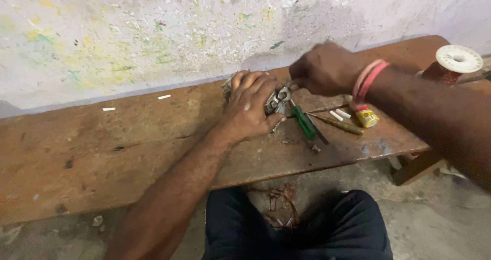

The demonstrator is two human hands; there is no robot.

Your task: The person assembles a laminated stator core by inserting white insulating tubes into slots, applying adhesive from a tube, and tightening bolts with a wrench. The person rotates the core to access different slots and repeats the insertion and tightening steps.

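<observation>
My left hand (pixel 249 105) presses down over a small metal part (pixel 228 85) on the wooden bench (pixel 102 147), its fingers curled around it. My right hand (pixel 323 68), with red threads at the wrist, is closed just behind and to the right, fingers pinched on something I cannot make out. Pliers with green handles (pixel 302 117) lie between the hands, their metal jaws (pixel 279 99) touching my left fingers.
A screwdriver (pixel 337 124), small white tubes (pixel 339 114) and a small yellow tin (pixel 367 116) lie right of the pliers. A spool of copper wire (pixel 452 65) stands at the far right. A stained wall backs the bench. Copper scraps lie on the floor below.
</observation>
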